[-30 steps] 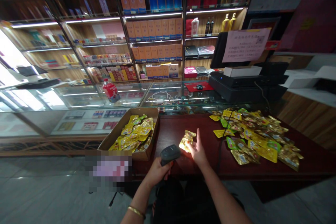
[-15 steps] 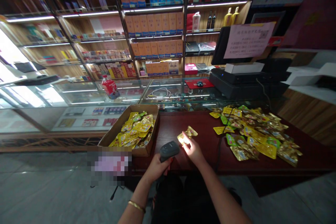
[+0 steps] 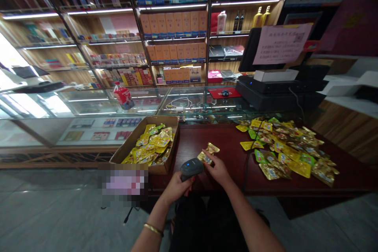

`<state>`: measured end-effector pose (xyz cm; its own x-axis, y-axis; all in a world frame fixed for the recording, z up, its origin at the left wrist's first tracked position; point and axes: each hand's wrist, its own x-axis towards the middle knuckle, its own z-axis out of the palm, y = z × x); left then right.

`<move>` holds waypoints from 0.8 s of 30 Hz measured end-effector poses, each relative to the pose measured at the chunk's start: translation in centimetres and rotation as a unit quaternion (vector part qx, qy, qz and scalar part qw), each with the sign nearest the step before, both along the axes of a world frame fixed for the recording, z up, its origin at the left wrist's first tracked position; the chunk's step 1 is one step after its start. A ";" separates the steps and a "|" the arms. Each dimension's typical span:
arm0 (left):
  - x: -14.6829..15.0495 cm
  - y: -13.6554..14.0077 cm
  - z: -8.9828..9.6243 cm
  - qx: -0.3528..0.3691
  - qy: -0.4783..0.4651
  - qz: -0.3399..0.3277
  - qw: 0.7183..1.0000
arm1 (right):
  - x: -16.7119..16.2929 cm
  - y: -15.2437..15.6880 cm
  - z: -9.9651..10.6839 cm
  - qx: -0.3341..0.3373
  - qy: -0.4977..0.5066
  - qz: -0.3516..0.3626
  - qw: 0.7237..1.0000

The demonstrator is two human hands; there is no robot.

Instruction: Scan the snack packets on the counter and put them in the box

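Observation:
My left hand (image 3: 176, 187) is wrapped round the handle of a dark grey barcode scanner (image 3: 191, 167), with a small blue light lit on its top. The scanner's head points toward a gold snack packet (image 3: 213, 148) that my right hand (image 3: 217, 168) pinches just above the table. To the left, a cardboard box (image 3: 174, 126) holds several yellow, gold and green packets (image 3: 152, 145). On the right side of the table lies a loose heap of similar packets (image 3: 291, 147).
The dark red table (image 3: 189, 138) meets a glass display counter (image 3: 144, 102). A red-labelled bottle (image 3: 122, 96) stands on the glass. A monitor (image 3: 248, 53) with a paper sheet (image 3: 279, 45) is at the back right. A black cable (image 3: 247, 161) hangs across the table.
The bright scanning light on my right fingers and the packet has gone out, and a blue light shows on the scanner. My right hand and the packet have shifted slightly left, nearer the scanner.

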<state>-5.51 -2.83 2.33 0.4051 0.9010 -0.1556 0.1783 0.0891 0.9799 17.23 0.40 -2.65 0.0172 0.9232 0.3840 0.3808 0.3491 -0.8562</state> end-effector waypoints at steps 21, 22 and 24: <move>-0.2 0.2 -0.7 0.005 -0.019 -0.002 1.000 | -0.4 0.2 0.7 0.043 0.024 -0.042 0.998; -0.1 0.2 -0.7 0.007 -0.022 0.001 1.000 | -0.4 0.1 0.8 0.046 0.022 -0.045 0.998; -0.1 0.1 -0.5 0.010 -0.024 0.003 1.000 | -0.4 0.0 1.0 0.049 0.027 -0.048 0.997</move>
